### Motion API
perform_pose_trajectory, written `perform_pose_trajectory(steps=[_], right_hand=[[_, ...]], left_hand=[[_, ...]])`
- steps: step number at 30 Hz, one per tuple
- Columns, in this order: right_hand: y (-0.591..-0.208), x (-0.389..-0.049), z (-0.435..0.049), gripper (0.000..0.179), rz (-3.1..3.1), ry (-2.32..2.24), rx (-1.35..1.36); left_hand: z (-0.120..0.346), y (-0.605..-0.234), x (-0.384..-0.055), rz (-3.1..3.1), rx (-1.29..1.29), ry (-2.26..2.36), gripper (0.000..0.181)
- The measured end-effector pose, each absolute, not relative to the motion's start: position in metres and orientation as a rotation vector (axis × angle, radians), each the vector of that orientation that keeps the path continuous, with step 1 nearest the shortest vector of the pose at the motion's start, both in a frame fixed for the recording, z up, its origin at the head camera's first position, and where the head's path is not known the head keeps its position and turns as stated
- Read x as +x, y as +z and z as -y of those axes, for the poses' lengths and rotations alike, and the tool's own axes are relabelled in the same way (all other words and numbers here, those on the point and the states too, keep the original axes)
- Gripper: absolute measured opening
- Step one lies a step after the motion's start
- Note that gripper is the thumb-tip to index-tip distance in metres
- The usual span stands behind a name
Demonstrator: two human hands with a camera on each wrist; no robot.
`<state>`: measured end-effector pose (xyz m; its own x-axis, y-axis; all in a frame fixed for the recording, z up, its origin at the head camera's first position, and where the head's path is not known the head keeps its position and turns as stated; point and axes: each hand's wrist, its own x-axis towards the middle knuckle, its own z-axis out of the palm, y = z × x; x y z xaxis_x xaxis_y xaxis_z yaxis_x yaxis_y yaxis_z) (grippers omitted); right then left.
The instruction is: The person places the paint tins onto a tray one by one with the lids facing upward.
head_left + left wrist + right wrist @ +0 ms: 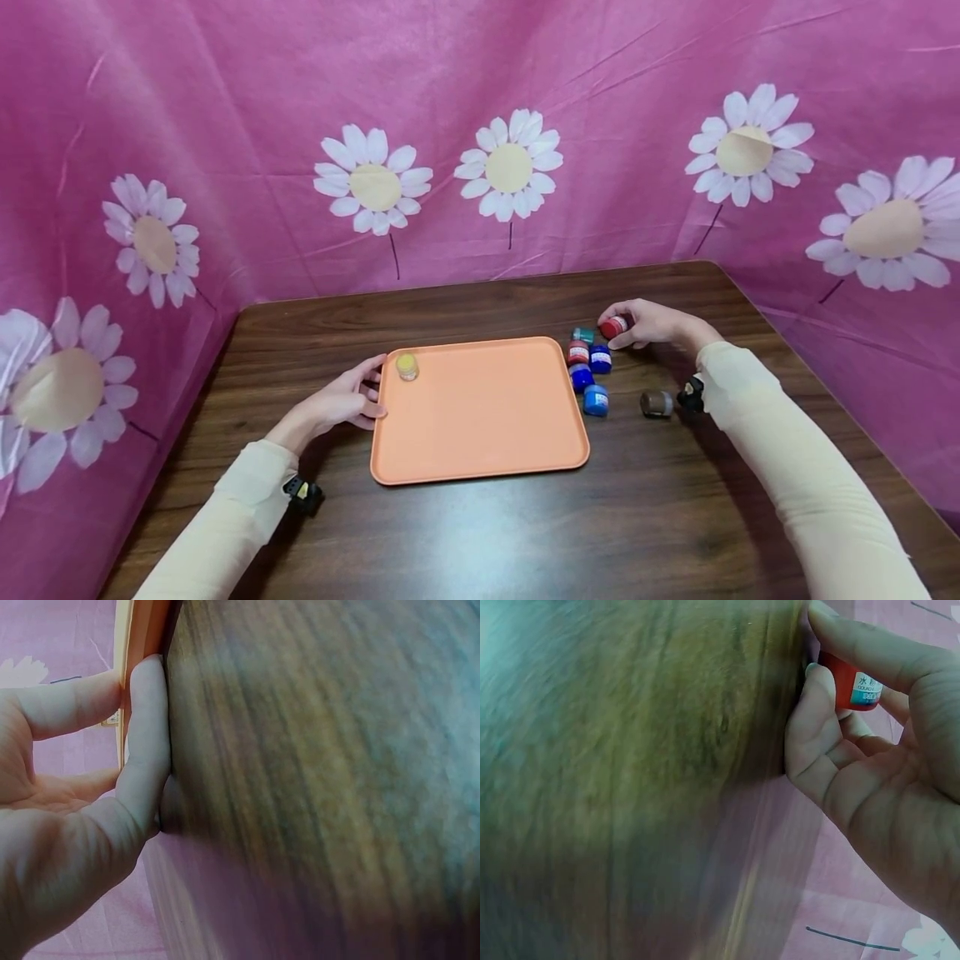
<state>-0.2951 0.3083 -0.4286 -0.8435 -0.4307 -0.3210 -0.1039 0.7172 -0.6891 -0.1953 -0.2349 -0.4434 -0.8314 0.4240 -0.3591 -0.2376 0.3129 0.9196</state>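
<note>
My left hand [341, 402] grips the left rim of an orange tray [480, 417], its thumb over the edge. In the left wrist view the fingers [146, 727] lie along the tray's edge [148, 630]. A small yellow paint jar [407, 367] stands in the tray's far left corner. Beyond the tray's right side my right hand [651, 323] holds a red gouache paint jar [613, 326]. In the right wrist view that jar's printed label [865, 688] shows between thumb and fingers.
Along the tray's right edge sit several paint jars: a green one [583, 335], another red one [578, 352], dark blue ones [600, 359] and a lighter blue one [596, 400]. A brown jar [656, 404] lies near the right wrist. Pink flowered cloth [450, 75] surrounds the wooden table [487, 542].
</note>
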Motion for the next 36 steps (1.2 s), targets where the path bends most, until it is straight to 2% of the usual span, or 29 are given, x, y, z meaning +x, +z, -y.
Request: perform_pose_trajectory(steps=[20,36], right_hand=[[-0.402,-0.302,-0.307,0.052,-2.402,-1.049,-0.247],[-0.367,-0.302,-0.283,0.053,-2.363,-0.798,-0.314]], left_hand=[[0.235,-0.441,-0.195,-2.02,0.167,1.571,0.101],[0.236,-0.444,-0.196,-2.011,0.195,1.573,0.103]])
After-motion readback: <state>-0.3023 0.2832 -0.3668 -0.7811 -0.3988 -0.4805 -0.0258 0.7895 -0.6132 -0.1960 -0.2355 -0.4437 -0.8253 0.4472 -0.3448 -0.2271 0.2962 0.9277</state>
